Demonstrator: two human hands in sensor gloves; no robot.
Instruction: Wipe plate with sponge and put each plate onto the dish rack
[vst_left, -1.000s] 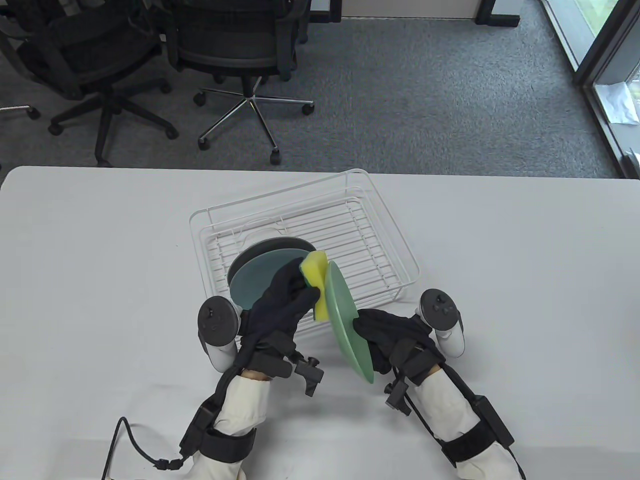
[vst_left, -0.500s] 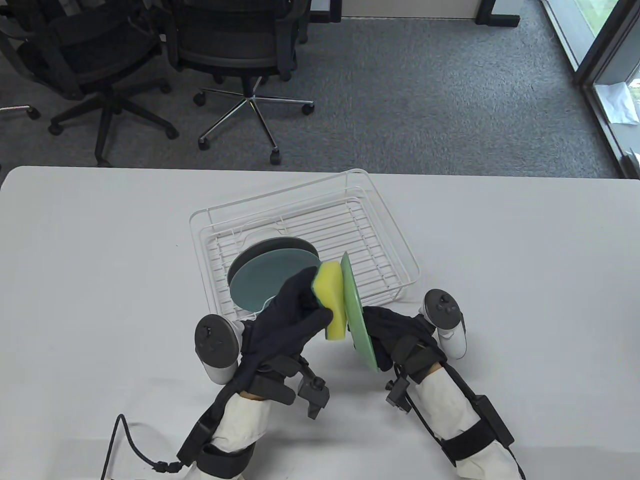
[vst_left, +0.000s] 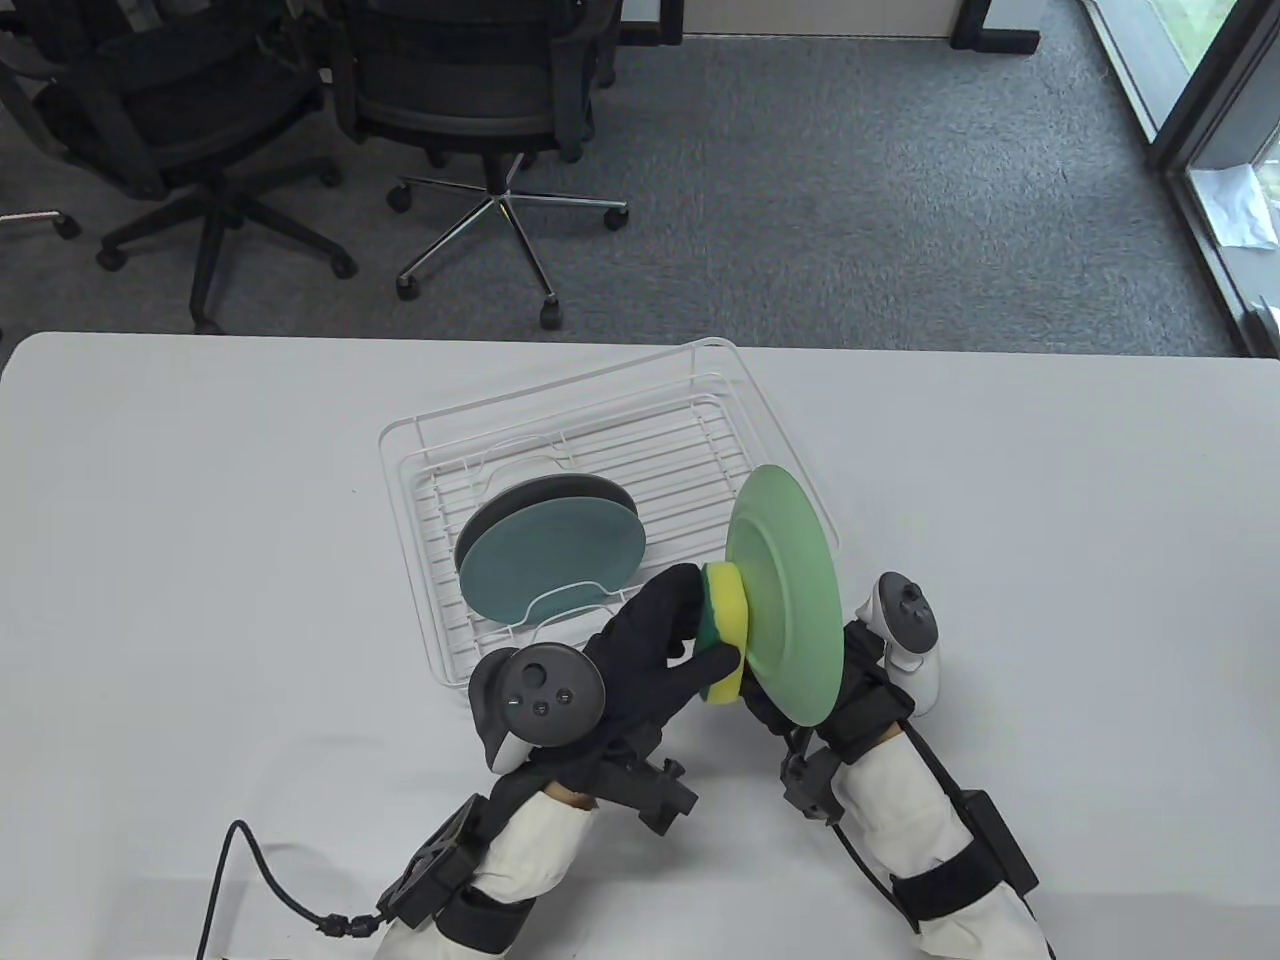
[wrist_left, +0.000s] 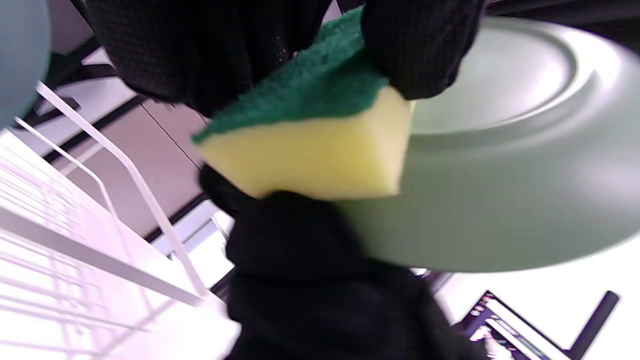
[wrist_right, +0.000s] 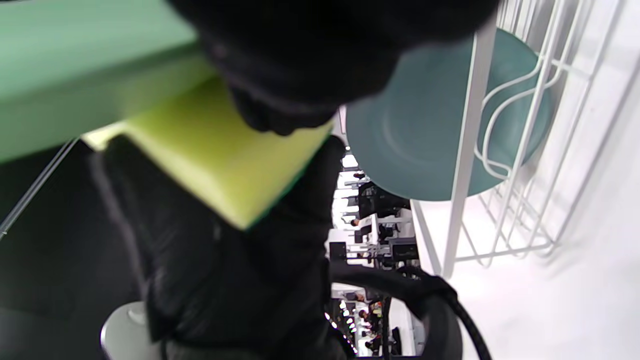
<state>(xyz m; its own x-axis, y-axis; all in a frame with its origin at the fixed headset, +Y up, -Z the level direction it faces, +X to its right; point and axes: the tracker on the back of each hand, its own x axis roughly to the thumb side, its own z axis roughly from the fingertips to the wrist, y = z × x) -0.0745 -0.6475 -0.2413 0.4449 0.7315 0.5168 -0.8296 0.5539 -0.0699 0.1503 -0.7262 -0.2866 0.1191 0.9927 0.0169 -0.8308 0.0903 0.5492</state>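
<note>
A light green plate (vst_left: 785, 590) (wrist_left: 500, 175) (wrist_right: 75, 75) stands on edge just right of the rack's front right corner; my right hand (vst_left: 775, 715) grips its lower rim, mostly hidden behind it. My left hand (vst_left: 665, 640) pinches a yellow sponge (vst_left: 725, 630) (wrist_left: 310, 155) (wrist_right: 220, 165) with a green scouring side and presses its yellow face against the plate's face. A teal plate (vst_left: 550, 560) (wrist_right: 430, 130) leans in the white wire dish rack (vst_left: 620, 440), with a darker plate (vst_left: 540, 492) behind it.
The rack sits mid-table, its right half bare wire (vst_left: 700, 470). A black cable (vst_left: 250, 870) runs across the table at the front left. Office chairs (vst_left: 480, 90) stand on the carpet beyond the far table edge.
The green plate has swung from nearly edge-on to face the camera and shifted right. My left hand followed it right with the sponge, which moved lower on the plate's face.
</note>
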